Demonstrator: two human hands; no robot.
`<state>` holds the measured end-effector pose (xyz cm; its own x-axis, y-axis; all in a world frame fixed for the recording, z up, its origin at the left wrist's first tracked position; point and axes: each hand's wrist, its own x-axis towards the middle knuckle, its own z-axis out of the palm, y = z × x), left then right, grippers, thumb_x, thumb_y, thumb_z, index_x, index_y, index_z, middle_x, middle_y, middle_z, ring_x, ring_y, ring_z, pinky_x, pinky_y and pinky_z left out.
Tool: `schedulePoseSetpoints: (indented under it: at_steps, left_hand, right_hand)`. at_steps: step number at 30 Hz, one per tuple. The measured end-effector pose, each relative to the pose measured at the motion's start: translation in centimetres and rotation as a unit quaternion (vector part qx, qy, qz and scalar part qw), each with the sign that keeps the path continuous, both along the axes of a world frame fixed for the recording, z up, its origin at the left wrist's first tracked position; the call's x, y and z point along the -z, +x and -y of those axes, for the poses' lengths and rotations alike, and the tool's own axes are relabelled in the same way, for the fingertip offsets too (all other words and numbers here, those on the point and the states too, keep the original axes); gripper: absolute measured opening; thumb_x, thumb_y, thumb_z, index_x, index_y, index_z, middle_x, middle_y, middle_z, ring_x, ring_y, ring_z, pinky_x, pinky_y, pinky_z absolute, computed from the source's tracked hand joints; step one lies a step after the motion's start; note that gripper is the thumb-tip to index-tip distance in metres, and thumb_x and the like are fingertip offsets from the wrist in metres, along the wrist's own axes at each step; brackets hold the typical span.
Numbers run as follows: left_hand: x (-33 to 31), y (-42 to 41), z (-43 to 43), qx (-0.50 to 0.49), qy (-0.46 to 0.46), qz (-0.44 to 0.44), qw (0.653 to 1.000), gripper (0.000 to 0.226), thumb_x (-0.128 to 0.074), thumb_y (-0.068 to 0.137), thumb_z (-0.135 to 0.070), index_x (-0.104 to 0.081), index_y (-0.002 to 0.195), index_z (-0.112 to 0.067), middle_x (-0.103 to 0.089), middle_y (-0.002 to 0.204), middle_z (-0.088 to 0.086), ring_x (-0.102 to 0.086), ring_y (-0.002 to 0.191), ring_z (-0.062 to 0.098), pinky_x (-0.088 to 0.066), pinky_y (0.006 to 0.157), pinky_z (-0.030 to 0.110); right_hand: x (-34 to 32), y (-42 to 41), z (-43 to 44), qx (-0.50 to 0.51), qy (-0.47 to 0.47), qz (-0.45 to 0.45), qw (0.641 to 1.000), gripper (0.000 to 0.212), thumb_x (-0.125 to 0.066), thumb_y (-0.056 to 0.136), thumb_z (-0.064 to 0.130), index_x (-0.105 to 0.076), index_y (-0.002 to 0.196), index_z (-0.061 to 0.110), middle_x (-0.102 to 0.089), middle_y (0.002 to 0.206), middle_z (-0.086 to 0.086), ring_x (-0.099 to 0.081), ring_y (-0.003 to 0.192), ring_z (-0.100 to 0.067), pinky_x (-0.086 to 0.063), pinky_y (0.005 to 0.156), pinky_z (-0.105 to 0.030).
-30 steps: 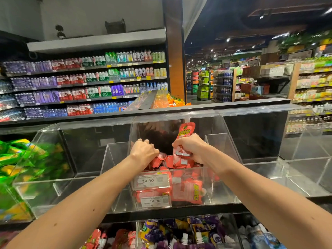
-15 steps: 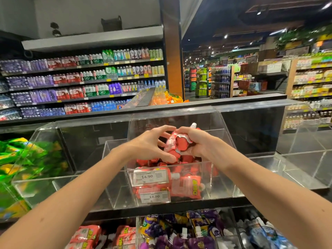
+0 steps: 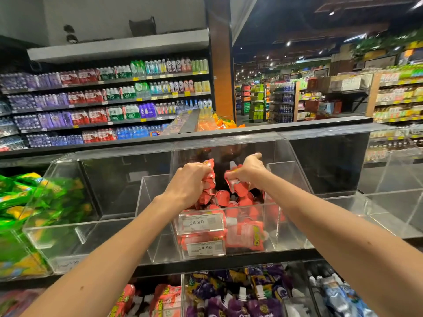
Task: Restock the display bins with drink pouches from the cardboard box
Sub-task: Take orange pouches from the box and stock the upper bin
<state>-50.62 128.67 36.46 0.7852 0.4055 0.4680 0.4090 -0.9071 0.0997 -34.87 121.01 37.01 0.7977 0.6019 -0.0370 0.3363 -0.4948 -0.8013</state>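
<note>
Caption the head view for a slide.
Left hand and right hand each grip red spouted drink pouches over a clear acrylic display bin holding more.

Supermarket: price-tagged display bins, long drink shelves (bottles, probably), aisles beyond.

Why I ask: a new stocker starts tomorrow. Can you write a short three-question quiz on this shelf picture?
1. True or false: the left hand and the right hand each grip red spouted drink pouches over the middle clear acrylic bin.
2. Which price do the white paper labels on that bin show? A 14.90, B 19.40, C 4.90.
3. Fill in: the plastic packets in the far-left bin are mostly ____.
Key: 1 true; 2 A; 3 green.
</note>
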Motion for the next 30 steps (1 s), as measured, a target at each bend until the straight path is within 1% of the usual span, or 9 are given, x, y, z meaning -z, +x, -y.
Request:
schedulePoseSetpoints:
  at_steps: [5, 7, 11, 13, 15, 18, 21, 25, 30]
  left_hand:
    - [-0.4, 0.3, -0.7, 0.002, -0.025, -0.021, 0.999, 0.039, -0.066, 0.092, -0.009, -0.065, 0.129, -0.019, -0.065, 0.130, 0.006, -0.059, 0.123, 0.027, -0.044, 0.102, 0.040]
    - [-0.6, 0.6, -1.0, -0.004, -0.031, -0.031, 0.999, 0.038, -0.068, 0.092, -0.015, -0.064, 0.130, -0.021, -0.066, 0.129, 0.006, -0.059, 0.123, 0.028, -0.044, 0.102, 0.042]
    - [-0.5, 0.6, -1.4, -0.032, 0.010, -0.066, 0.997, 0.032, -0.063, 0.095, -0.021, -0.066, 0.127, -0.024, -0.067, 0.124, 0.006, -0.060, 0.118, 0.030, -0.047, 0.094, 0.043]
    - [-0.4, 0.5, -1.5, -0.054, 0.058, -0.096, 0.992, 0.027, -0.061, 0.096, -0.022, -0.067, 0.122, -0.024, -0.068, 0.116, 0.006, -0.061, 0.112, 0.029, -0.049, 0.084, 0.041]
    - [-0.6, 0.5, -1.8, -0.076, 0.101, -0.131, 0.983, 0.023, -0.060, 0.096, -0.022, -0.068, 0.117, -0.021, -0.068, 0.113, 0.007, -0.062, 0.109, 0.029, -0.049, 0.079, 0.039]
    - [-1.3, 0.5, -1.7, -0.108, 0.153, -0.175, 0.966, 0.023, -0.059, 0.096, -0.016, -0.064, 0.118, -0.017, -0.065, 0.115, 0.009, -0.063, 0.109, 0.030, -0.044, 0.075, 0.036]
    - [-1.9, 0.6, -1.3, -0.127, 0.178, -0.195, 0.956, 0.023, -0.057, 0.096, -0.012, -0.057, 0.120, -0.013, -0.064, 0.113, 0.012, -0.064, 0.106, 0.033, -0.036, 0.071, 0.034]
    - [-1.5, 0.8, -1.9, -0.113, 0.195, -0.232, 0.946, 0.011, -0.054, 0.099, -0.011, -0.059, 0.107, -0.016, -0.068, 0.106, 0.007, -0.064, 0.098, 0.026, -0.028, 0.080, 0.030]
    - [-1.8, 0.5, -2.8, -0.074, 0.158, -0.243, 0.954, 0.020, -0.065, 0.093, -0.022, -0.059, 0.111, -0.016, -0.065, 0.110, 0.006, -0.061, 0.104, 0.027, -0.035, 0.085, 0.032]
  right_hand:
    - [1.1, 0.1, -1.4, -0.027, -0.128, 0.156, 0.979, 0.062, -0.071, 0.089, 0.034, -0.046, 0.137, 0.004, -0.053, 0.137, -0.013, -0.051, 0.128, -0.032, -0.048, 0.100, -0.037]
    - [1.6, 0.0, -2.2, -0.034, -0.161, 0.161, 0.973, 0.062, -0.066, 0.091, 0.035, -0.042, 0.141, 0.008, -0.050, 0.141, -0.014, -0.049, 0.130, -0.036, -0.045, 0.102, -0.042]
    - [3.1, -0.1, -3.5, -0.067, -0.222, 0.144, 0.962, 0.070, -0.048, 0.092, 0.064, -0.046, 0.143, 0.016, -0.050, 0.144, -0.013, -0.043, 0.134, -0.039, -0.036, 0.108, -0.052]
    - [2.7, -0.6, -3.7, -0.082, -0.208, 0.194, 0.955, 0.060, -0.045, 0.098, 0.057, -0.045, 0.145, 0.020, -0.042, 0.151, -0.014, -0.026, 0.144, -0.038, -0.027, 0.112, -0.053]
    - [1.5, -1.4, -3.6, -0.136, -0.141, 0.227, 0.954, 0.047, -0.057, 0.096, 0.041, -0.054, 0.139, 0.023, -0.049, 0.146, -0.011, -0.031, 0.142, -0.033, -0.030, 0.110, -0.053]
    - [0.6, -2.4, -3.3, -0.280, -0.032, 0.134, 0.950, 0.029, -0.071, 0.079, 0.011, -0.072, 0.109, 0.011, -0.073, 0.099, -0.008, -0.065, 0.089, -0.021, -0.054, 0.080, -0.039]
    - [1.2, -2.9, -3.5, -0.285, -0.031, 0.138, 0.948, 0.013, -0.075, 0.080, 0.016, -0.071, 0.087, 0.006, -0.066, 0.072, -0.003, -0.057, 0.063, -0.015, -0.047, 0.060, -0.029]
    - [2.4, -3.6, -4.4, -0.268, -0.053, 0.191, 0.943, 0.032, -0.073, 0.088, 0.027, -0.070, 0.116, 0.012, -0.072, 0.100, -0.007, -0.067, 0.089, -0.021, -0.057, 0.082, -0.038]
    - [2.2, -4.0, -3.7, -0.253, -0.066, 0.205, 0.943, 0.032, -0.071, 0.089, 0.029, -0.071, 0.114, 0.010, -0.074, 0.099, -0.008, -0.067, 0.090, -0.020, -0.055, 0.088, -0.038]
